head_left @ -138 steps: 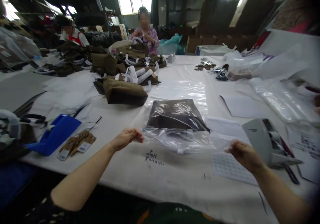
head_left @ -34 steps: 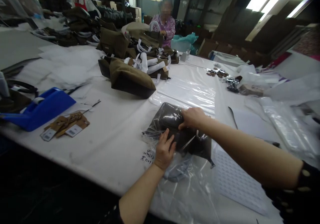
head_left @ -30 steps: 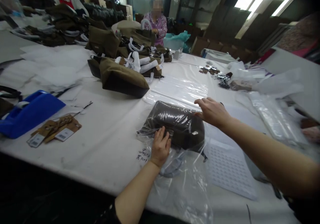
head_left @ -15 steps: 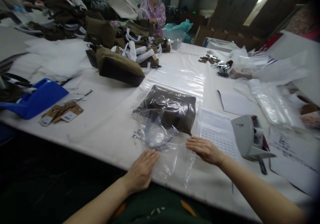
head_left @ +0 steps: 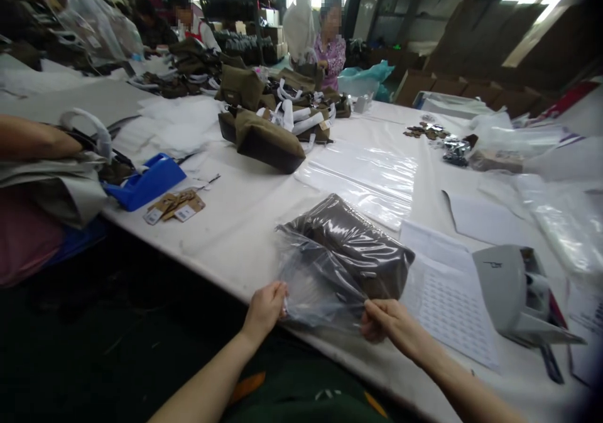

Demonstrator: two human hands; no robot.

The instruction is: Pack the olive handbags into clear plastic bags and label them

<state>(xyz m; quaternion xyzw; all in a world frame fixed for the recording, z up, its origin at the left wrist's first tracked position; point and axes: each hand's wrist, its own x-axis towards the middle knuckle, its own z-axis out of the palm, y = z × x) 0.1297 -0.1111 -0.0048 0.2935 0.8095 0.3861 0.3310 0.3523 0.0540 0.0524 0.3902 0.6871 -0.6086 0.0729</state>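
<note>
Brown bag (head_left: 372,247): lies on the tabletop (head_left: 221,241) inside the clear plastic (head_left: 311,278); we judge it soft, fairly light and apt to slump if lifted by one corner.
Plastic's handling: thin and slippery, we expect, so our best hold is both sides of the loose near edge.
Left hand (head_left: 264,310): we pinch that edge.
Right hand (head_left: 384,319): we pinch it too, fingers curled, near the printed sheet (head_left: 452,303).

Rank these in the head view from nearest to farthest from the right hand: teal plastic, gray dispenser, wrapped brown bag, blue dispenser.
1. Wrapped brown bag: just ahead of the right hand.
2. Gray dispenser: to its right.
3. Blue dispenser: well to the left.
4. Teal plastic: far back.
</note>
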